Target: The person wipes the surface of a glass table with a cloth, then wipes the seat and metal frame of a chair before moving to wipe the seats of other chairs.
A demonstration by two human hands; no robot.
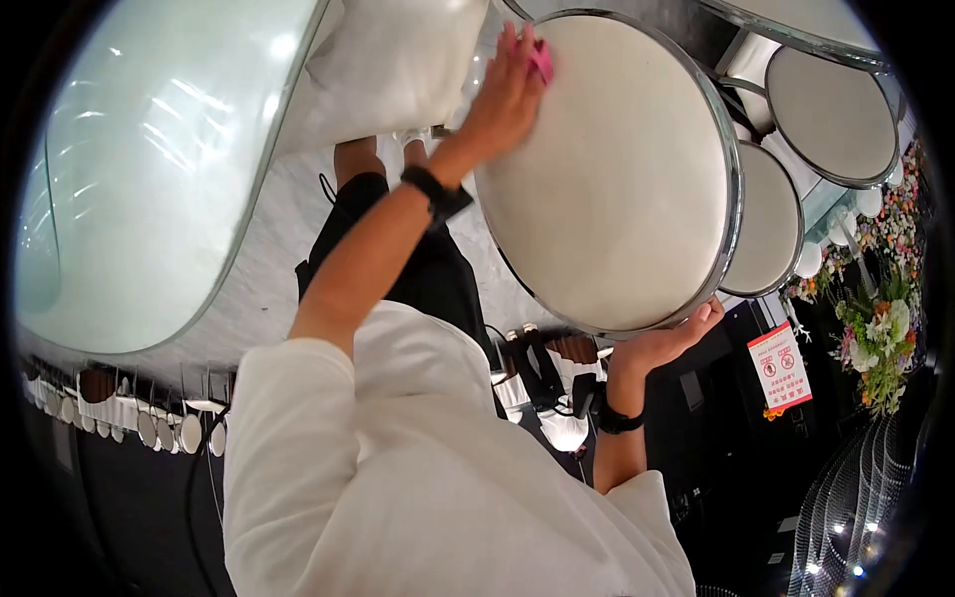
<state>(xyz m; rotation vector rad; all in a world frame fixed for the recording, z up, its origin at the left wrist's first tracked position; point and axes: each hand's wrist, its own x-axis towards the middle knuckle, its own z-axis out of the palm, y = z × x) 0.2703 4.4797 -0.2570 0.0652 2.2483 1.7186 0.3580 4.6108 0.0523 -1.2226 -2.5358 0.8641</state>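
Observation:
My left hand (505,98) presses a pink cloth (541,62) against the upper left part of a large round cream panel (617,169) with a shiny metal rim. Part of the cloth is hidden under the fingers, which look slightly blurred. At the panel's lower right edge, my right hand (668,343) grips the rim from below, its fingertips showing beside the metal. The panel is tilted and stands between both hands. A dark band is on each wrist.
A glossy pale table (159,169) fills the left side, beside a white draped cloth (393,70). More round-backed chairs (834,114) stand at right, near flowers (885,333) and a red-and-white sign (780,368). Another person (564,428) appears inverted below centre.

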